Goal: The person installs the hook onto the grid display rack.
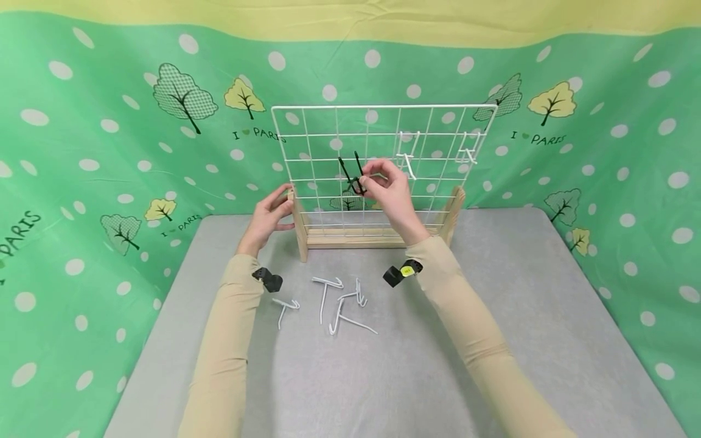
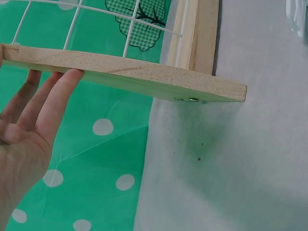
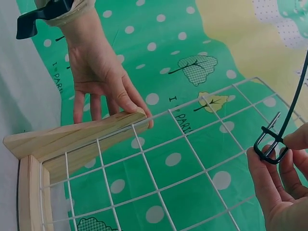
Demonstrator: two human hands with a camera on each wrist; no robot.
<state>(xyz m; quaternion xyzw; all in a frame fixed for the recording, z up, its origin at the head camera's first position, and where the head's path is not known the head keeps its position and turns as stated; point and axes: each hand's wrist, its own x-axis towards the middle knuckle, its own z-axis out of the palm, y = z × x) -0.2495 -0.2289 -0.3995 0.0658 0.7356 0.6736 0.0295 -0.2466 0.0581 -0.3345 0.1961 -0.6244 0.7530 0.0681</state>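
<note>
two hands (image 1: 268, 214) (image 1: 391, 196), one black hook (image 1: 353, 180), six white hooks (image 1: 327, 283), one grid (image 1: 383, 106)

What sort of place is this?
Likely a staged indoor recording booth: printed green fabric hangs behind and on both sides of a grey tabletop, with a wire grid standing on it.

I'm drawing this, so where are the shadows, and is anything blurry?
Head view: a soft shadow beside the left sleeve, on the table; left wrist view: a hazy, greenish shadow by the wooden stand, and a pale thing, top right, too blurry to name; right wrist view: the black hook looks fairly clear.
</note>
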